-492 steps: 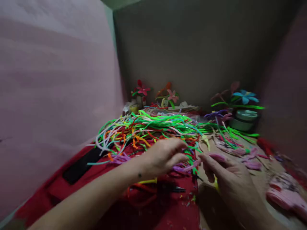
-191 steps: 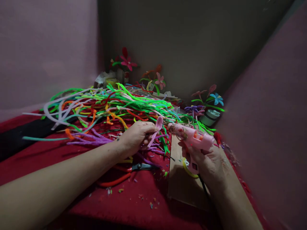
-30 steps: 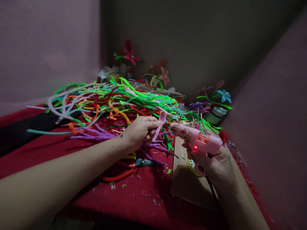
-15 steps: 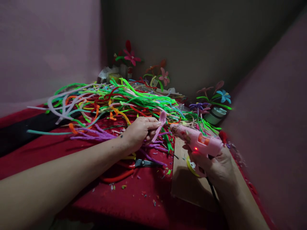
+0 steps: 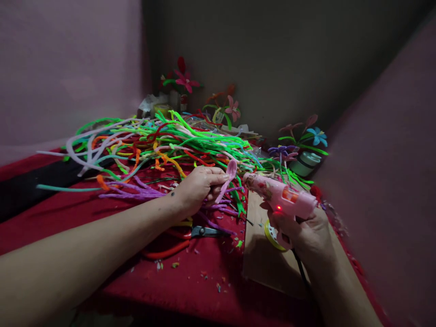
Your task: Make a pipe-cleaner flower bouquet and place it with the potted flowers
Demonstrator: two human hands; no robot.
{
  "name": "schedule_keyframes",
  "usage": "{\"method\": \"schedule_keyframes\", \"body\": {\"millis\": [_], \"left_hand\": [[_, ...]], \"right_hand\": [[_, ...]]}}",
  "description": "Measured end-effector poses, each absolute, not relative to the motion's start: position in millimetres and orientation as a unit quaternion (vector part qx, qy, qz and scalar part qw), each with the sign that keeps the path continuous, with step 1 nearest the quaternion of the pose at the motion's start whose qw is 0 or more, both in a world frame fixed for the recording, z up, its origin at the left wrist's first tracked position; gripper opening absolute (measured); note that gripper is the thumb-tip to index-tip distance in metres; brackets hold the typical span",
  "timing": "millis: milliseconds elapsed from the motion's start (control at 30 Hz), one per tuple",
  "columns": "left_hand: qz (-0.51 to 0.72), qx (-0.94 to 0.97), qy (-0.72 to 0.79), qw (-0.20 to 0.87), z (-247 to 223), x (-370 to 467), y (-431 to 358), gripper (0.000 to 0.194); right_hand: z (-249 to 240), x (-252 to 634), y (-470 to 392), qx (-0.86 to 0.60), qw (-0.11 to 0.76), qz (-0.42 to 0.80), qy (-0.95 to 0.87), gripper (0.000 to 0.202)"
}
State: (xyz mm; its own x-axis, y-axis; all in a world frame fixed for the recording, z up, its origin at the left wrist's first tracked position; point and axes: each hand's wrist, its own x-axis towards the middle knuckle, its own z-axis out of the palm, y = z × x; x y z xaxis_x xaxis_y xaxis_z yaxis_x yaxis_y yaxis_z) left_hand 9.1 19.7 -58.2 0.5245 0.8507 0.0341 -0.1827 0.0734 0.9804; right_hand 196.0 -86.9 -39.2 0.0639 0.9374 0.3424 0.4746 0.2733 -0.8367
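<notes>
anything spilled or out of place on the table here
Yes: tiny multicoloured fuzzy clippings lie scattered loose on the dark red cloth, near the red-handled metal cutting tool, looking like uncleared litter.

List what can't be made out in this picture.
Head view:
Pink piece: pinched part, hidden by left hand.
Glue gun: grip, mostly covered by right hand.
Nozzle: any glue, too small to tell.
Scissors: handle ends, behind left forearm.
Black item: cut off by left edge.
</notes>
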Motion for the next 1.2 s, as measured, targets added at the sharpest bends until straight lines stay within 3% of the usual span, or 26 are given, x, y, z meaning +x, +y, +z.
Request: {"method": "schedule_keyframes", "body": {"millis": [733, 1200], "left_hand": [[0.371, 0.551, 0.308, 0.681, -55.0, 8.2, 18.5, 0.026], [0.385, 0.552, 0.321, 0.666, -53.9, 9.5, 17.3, 0.027]], "right_hand": [[-37.3, 195.1, -86.0, -0.514, 0.487, 0.241, -0.664, 0.034], [-33.1, 194.6, -86.0, -0.469, 0.463, 0.302, -0.689, 0.038]]}}
